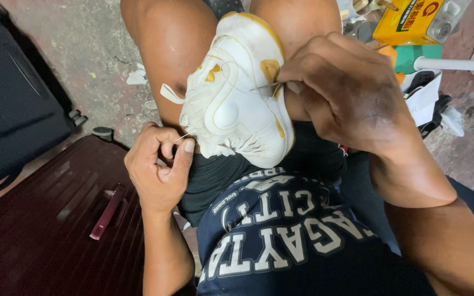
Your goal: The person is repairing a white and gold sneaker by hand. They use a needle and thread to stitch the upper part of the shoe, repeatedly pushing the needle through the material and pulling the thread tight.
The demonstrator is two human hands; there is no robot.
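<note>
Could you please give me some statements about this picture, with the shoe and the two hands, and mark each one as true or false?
1. The shoe is white with yellow parts. True.
2. The shoe lies on the floor. False: it is held between the person's knees.
3. The right hand holds a thin needle at the side of the shoe. True.
4. The left hand lies flat and open on the suitcase. False: it is closed, pinching a thread beside the shoe.
5. A dark red suitcase stands to the person's left. True.
6. The box at the top right is blue. False: it is yellow.
</note>
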